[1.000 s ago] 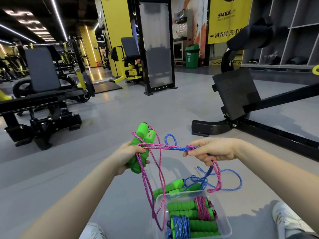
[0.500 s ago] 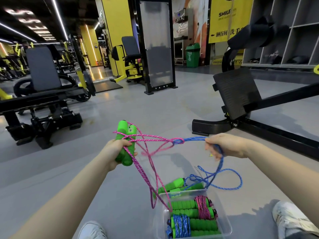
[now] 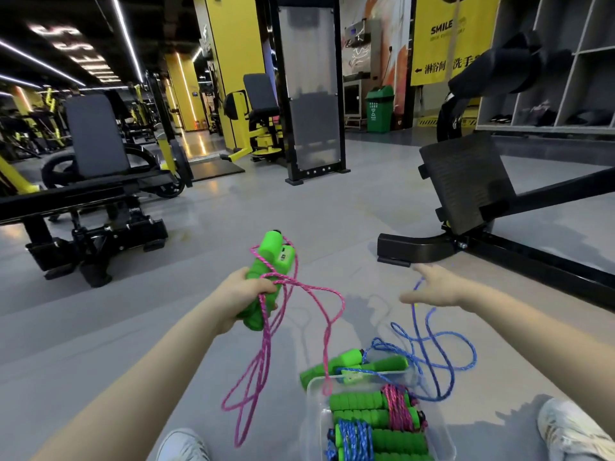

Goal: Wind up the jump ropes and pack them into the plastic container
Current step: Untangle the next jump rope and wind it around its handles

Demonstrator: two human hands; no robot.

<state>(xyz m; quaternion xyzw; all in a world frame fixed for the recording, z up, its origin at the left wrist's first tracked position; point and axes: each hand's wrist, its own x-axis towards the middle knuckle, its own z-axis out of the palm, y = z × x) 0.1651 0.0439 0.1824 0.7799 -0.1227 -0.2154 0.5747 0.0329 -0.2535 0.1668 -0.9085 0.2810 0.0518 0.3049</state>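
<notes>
The left hand (image 3: 244,294) clasps two green foam handles (image 3: 271,261) trailing loose pink rope (image 3: 263,354) loops, while the right hand (image 3: 432,287) is released, fingers spread, above tangled blue rope (image 3: 429,341).

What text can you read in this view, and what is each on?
"SMILE": yellow banner; the line beneath it is blurred.
"淋浴间 洗手" with an arrow: same banner, rest hidden.
"ESS": lit ceiling letters, rest unclear.
Green bin label: too small to read.

2 wound ropes (image 3: 361,402) in container (image 3: 313,424) | loose rope (image 3: 386,364) behind it, perhaps touching
</notes>
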